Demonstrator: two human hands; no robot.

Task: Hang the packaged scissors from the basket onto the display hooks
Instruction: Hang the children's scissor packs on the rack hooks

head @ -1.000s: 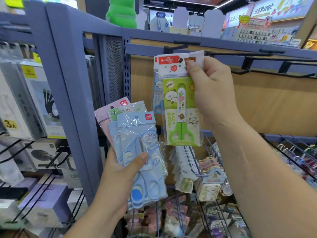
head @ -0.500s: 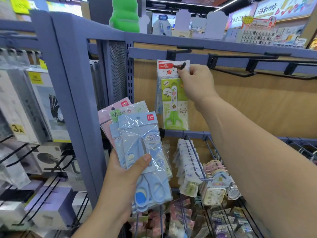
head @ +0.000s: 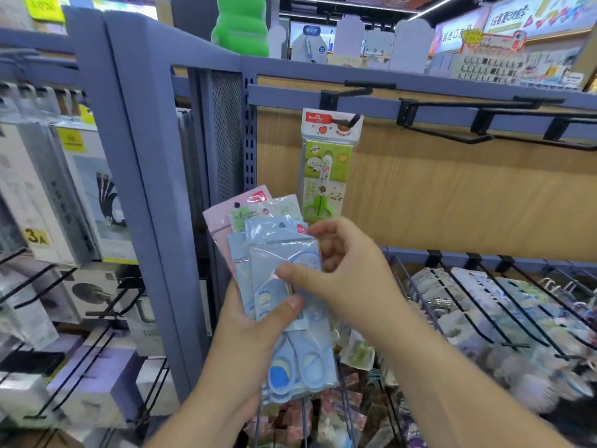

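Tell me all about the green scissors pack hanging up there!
The green scissors pack hangs upright on a black hook, against the wooden back panel. It is a clear shiny bag with a red and white top showing hearts, a green card with a panda and "WOW!", and scissors with green handles pointing down. Nobody is holding it.

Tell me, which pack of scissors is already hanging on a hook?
The green pack, alone on the black hook. The pastel packs sit fanned in the left hand, the right hand pinching the front blue one.
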